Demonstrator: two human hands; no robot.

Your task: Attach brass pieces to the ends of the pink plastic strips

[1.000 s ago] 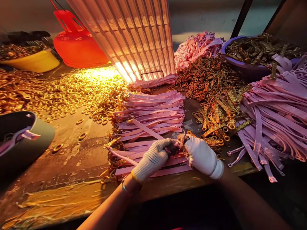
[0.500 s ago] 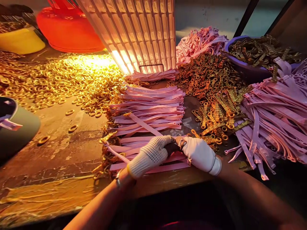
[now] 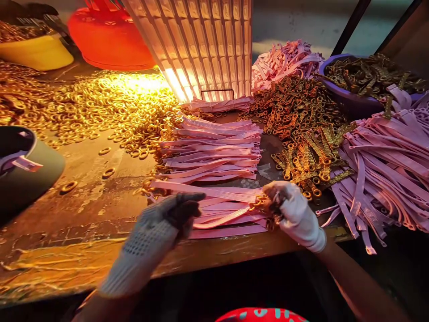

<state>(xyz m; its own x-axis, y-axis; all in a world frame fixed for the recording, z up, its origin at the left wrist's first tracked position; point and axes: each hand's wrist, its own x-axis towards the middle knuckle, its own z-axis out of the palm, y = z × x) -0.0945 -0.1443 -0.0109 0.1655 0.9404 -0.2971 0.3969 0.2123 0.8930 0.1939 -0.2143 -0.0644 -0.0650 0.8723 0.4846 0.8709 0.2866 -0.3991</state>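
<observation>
My left hand [image 3: 157, 232], in a white dotted glove with dark fingertips, is over the near edge of the pink straps [image 3: 214, 154]. Its fingers are blurred, so I cannot tell whether they hold anything. Wrapped in a white glove, my right hand [image 3: 290, 212] is closed on small gold pieces [image 3: 257, 203] at the right end of the nearer straps. One wide pink strap [image 3: 208, 191] lies across this nearer group, its left end by gold rings [image 3: 147, 185]. Part of what my right fingers grip is hidden.
Loose gold rings [image 3: 110, 103] cover the back left. A grey-green container [image 3: 43, 170] stands at the left. Gold pulls [image 3: 295, 105], a purple basin [image 3: 348, 96] and a pile of pink straps [image 3: 392, 165] are on the right. A lit ribbed panel [image 3: 204, 44] rises behind.
My hands, close together before, are now apart: left moved left and nearer me, right moved slightly right. The slanting pink strap now lies nearly level across the nearer group. The view shifted slightly.
</observation>
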